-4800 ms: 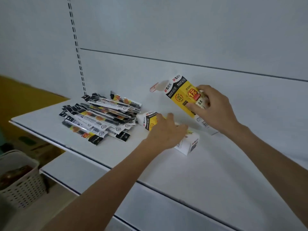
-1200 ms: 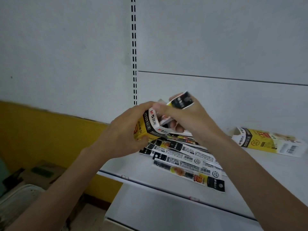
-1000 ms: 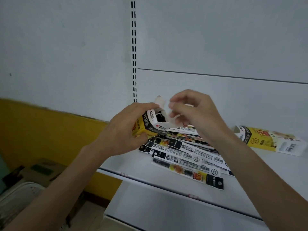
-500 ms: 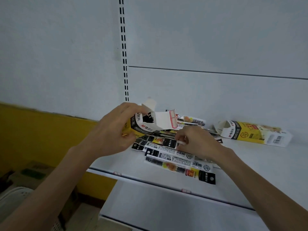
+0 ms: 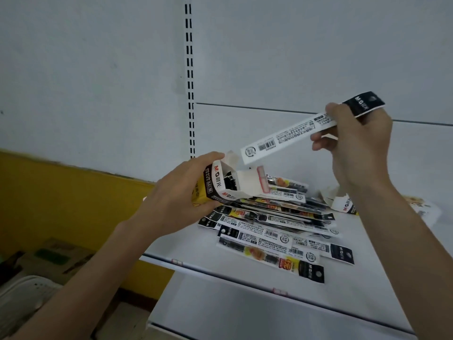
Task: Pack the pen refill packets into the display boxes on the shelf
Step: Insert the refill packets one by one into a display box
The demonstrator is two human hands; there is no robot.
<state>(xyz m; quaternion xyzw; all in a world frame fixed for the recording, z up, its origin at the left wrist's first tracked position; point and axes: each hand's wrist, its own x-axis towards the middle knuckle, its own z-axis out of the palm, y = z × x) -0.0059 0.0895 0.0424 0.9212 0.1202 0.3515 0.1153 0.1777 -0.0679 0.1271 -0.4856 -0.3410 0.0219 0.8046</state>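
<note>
My left hand (image 5: 181, 197) grips a yellow, black and white display box (image 5: 220, 186) above the shelf's left end, its flap open toward the right and dark packet tops showing inside. My right hand (image 5: 360, 148) holds a long white refill packet (image 5: 289, 136) by its black header, slanted down with its lower end just above the box mouth. A pile of refill packets (image 5: 272, 229) lies on the white shelf (image 5: 245, 268). A second display box (image 5: 345, 203) lies on its side behind my right forearm, mostly hidden.
White back panels with a slotted upright (image 5: 190, 77) stand behind the shelf. A lower shelf (image 5: 257, 310) juts out underneath. At lower left are a yellow wall (image 5: 61, 197), cardboard boxes (image 5: 49, 253) and a pale plastic basket (image 5: 22, 293) on the floor.
My right hand took one packet from the pile and lifted it up to the right, its lower end now at the box mouth. My left hand kept hold of the open box.
</note>
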